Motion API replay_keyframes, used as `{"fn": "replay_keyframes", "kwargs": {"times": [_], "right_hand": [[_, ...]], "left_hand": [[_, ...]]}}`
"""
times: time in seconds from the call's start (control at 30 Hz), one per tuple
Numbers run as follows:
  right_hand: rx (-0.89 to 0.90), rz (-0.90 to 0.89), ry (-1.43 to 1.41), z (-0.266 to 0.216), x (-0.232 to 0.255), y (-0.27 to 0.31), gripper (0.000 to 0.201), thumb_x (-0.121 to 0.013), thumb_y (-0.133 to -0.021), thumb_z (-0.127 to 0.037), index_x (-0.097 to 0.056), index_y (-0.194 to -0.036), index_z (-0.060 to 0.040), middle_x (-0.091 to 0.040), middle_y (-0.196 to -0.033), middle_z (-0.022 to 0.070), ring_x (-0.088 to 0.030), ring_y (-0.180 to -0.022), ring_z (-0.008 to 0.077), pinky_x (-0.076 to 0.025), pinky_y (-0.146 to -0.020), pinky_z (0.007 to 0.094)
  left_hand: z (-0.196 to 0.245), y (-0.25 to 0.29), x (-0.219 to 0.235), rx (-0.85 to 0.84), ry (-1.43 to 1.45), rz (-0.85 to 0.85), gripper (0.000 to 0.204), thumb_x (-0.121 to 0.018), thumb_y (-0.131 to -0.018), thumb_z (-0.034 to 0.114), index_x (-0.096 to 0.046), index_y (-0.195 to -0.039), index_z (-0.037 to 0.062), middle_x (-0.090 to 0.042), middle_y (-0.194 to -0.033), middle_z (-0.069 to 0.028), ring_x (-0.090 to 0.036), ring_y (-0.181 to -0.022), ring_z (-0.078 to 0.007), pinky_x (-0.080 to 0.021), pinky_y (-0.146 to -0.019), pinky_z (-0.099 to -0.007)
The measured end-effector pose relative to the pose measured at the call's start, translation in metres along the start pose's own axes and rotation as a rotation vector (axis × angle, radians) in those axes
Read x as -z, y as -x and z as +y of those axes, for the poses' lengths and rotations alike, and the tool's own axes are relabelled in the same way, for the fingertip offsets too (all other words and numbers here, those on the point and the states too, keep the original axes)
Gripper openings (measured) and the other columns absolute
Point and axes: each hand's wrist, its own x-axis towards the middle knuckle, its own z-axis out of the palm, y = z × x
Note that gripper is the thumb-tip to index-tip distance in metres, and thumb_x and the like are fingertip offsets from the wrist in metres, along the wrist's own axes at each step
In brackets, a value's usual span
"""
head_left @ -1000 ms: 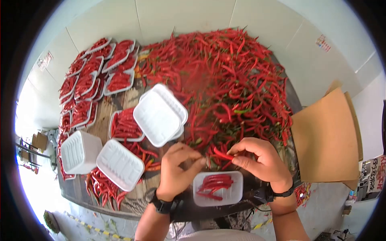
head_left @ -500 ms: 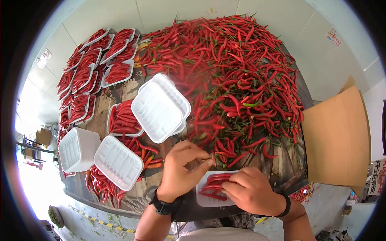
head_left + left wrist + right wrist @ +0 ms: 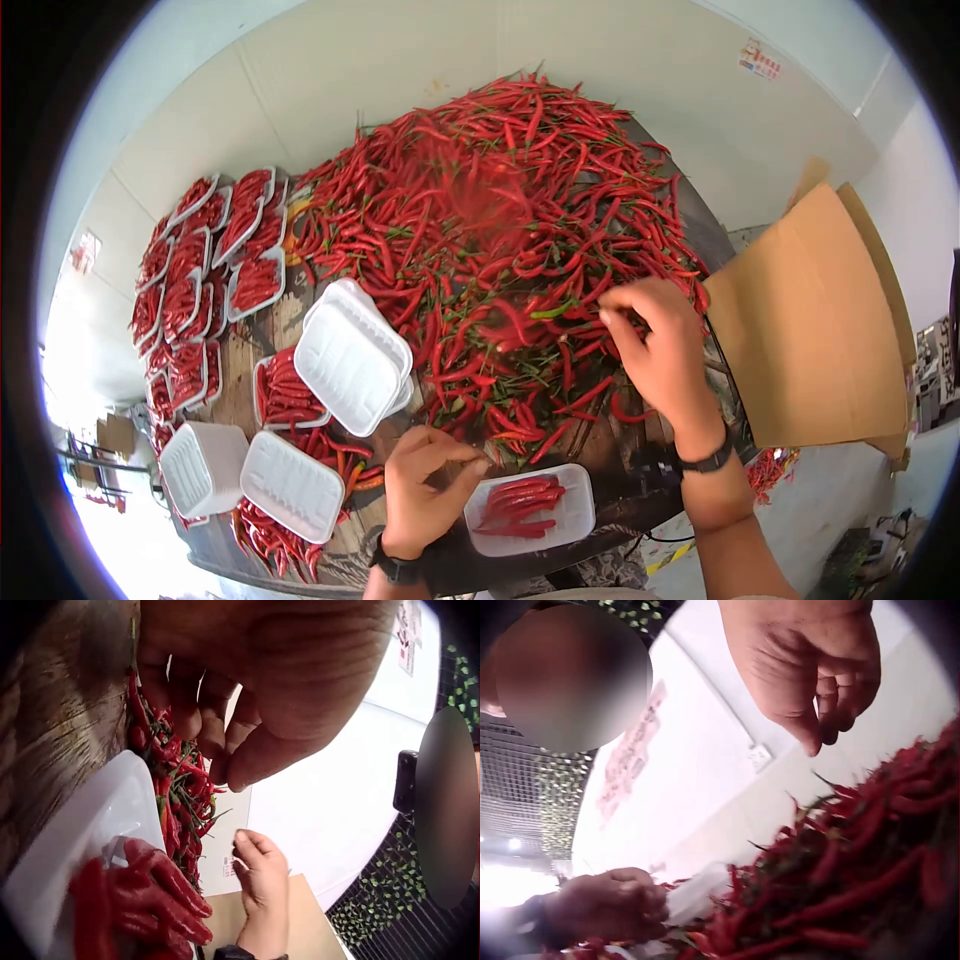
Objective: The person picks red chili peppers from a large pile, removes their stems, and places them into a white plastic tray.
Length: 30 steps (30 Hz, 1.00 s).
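My left hand [image 3: 428, 490] hovers just left of a small white tray [image 3: 578, 535] by the table's front edge. Its thumb meets its fingertips, and nothing shows between them in the left wrist view. Inside the tray lie several red chili peppers [image 3: 525, 497], side by side. My right hand [image 3: 662, 345] is over the right side of a large pile of red chili peppers [image 3: 480, 150]. Its fingers bend loosely with a gap to the thumb, holding nothing. A green chili pepper [image 3: 549, 312] lies in the pile, left of the right fingertips.
Filled chili trays [image 3: 185, 300] stand in stacks at the far left. Empty white trays [image 3: 352, 355] rest mid-table, with a tray stack [image 3: 203, 465] and a tilted tray [image 3: 293, 485] nearer the front. A cardboard box [image 3: 820, 330] flanks the table's right edge.
My right hand brought a chili pepper to the small tray, then left it and moved up and right over the pile. The left hand stayed near the tray. The head view has shifted.
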Motion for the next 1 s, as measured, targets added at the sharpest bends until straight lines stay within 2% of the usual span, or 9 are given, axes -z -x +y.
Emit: {"fn": "replay_keyframes", "kwargs": {"times": [0.13,0.23,0.33,0.5,0.57,0.73,0.8,0.9,1.0], "right_hand": [[0.026,0.023,0.058,0.038,-0.025,0.003,0.016,-0.067,-0.081,0.001,-0.067,-0.097,-0.0013,-0.065,-0.098,0.0132,-0.060,-0.093,0.0355,-0.049,-0.082,0.0442],[0.034,-0.089,0.137,0.041,-0.028,0.003,0.027,-0.066,-0.083,0.002,-0.069,-0.109,-0.0042,-0.063,-0.112,0.0126,-0.058,-0.106,0.0345,-0.049,-0.091,0.0439],[0.041,-0.055,0.264,0.039,-0.027,0.001,0.026,-0.067,-0.082,0.001,-0.071,-0.108,-0.0048,-0.062,-0.112,0.0118,-0.057,-0.106,0.0346,-0.048,-0.092,0.0443],[0.047,-0.055,0.245,0.043,-0.022,0.005,0.021,-0.069,-0.081,-0.001,-0.072,-0.102,-0.0057,-0.063,-0.112,0.0106,-0.057,-0.107,0.0330,-0.048,-0.091,0.0442],[0.171,0.122,0.206,0.039,-0.018,0.008,0.026,-0.065,-0.076,0.000,-0.069,-0.101,-0.0050,-0.063,-0.104,0.0099,-0.059,-0.099,0.0316,-0.047,-0.083,0.0430],[0.147,0.220,0.035,0.005,0.002,0.015,0.029,-0.070,-0.080,-0.003,-0.065,-0.109,-0.0065,-0.064,-0.094,0.0074,-0.061,-0.092,0.0327,-0.046,-0.082,0.0455],[0.156,0.009,-0.209,-0.012,0.001,0.025,0.028,-0.071,-0.084,-0.006,-0.068,-0.111,-0.0087,-0.065,-0.091,0.0088,-0.062,-0.093,0.0315,-0.047,-0.081,0.0427],[0.112,-0.325,-0.596,-0.032,-0.016,0.043,0.021,-0.072,-0.088,-0.018,-0.066,-0.105,-0.0075,-0.064,-0.085,0.0122,-0.064,-0.077,0.0320,-0.049,-0.066,0.0417],[0.023,-0.500,-0.751,-0.044,-0.029,0.058,0.020,-0.070,-0.090,-0.020,-0.065,-0.101,-0.0047,-0.063,-0.083,0.0146,-0.063,-0.080,0.0359,-0.048,-0.068,0.0429]], "left_hand": [[0.003,0.002,0.000,0.037,-0.019,-0.024,0.014,-0.081,-0.073,0.005,-0.076,-0.086,0.0049,-0.066,-0.082,-0.0072,-0.061,-0.076,-0.0210,-0.047,-0.067,-0.0318],[0.006,0.004,-0.002,-0.008,-0.022,-0.057,0.015,-0.083,-0.075,0.008,-0.074,-0.085,0.0020,-0.066,-0.084,-0.0079,-0.063,-0.080,-0.0197,-0.049,-0.073,-0.0309],[0.008,0.005,-0.005,-0.010,-0.024,-0.084,0.016,-0.083,-0.075,0.008,-0.074,-0.085,0.0019,-0.066,-0.083,-0.0080,-0.062,-0.080,-0.0202,-0.049,-0.073,-0.0313],[0.002,0.006,-0.010,0.016,-0.032,-0.085,0.014,-0.082,-0.075,0.006,-0.074,-0.085,0.0016,-0.066,-0.085,-0.0080,-0.062,-0.080,-0.0201,-0.048,-0.074,-0.0311],[-0.001,0.005,-0.008,0.003,-0.021,-0.082,0.014,-0.082,-0.076,0.005,-0.073,-0.086,0.0013,-0.067,-0.087,-0.0083,-0.062,-0.082,-0.0200,-0.048,-0.076,-0.0310],[0.004,0.006,-0.008,-0.012,0.003,-0.033,0.019,-0.082,-0.077,0.007,-0.071,-0.092,0.0002,-0.067,-0.089,-0.0078,-0.061,-0.082,-0.0185,-0.048,-0.078,-0.0310],[0.002,0.009,-0.010,-0.006,0.046,0.051,0.027,-0.083,-0.078,0.010,-0.068,-0.097,-0.0016,-0.064,-0.093,-0.0069,-0.059,-0.080,-0.0166,-0.047,-0.080,-0.0310],[0.003,0.008,-0.015,-0.071,0.061,0.136,0.032,-0.083,-0.079,0.013,-0.067,-0.102,-0.0020,-0.061,-0.097,-0.0066,-0.057,-0.085,-0.0157,-0.047,-0.082,-0.0313],[0.007,0.005,-0.011,-0.107,-0.031,0.125,0.028,-0.083,-0.077,0.011,-0.070,-0.099,0.0001,-0.061,-0.098,-0.0086,-0.060,-0.088,-0.0194,-0.048,-0.080,-0.0319]]}}
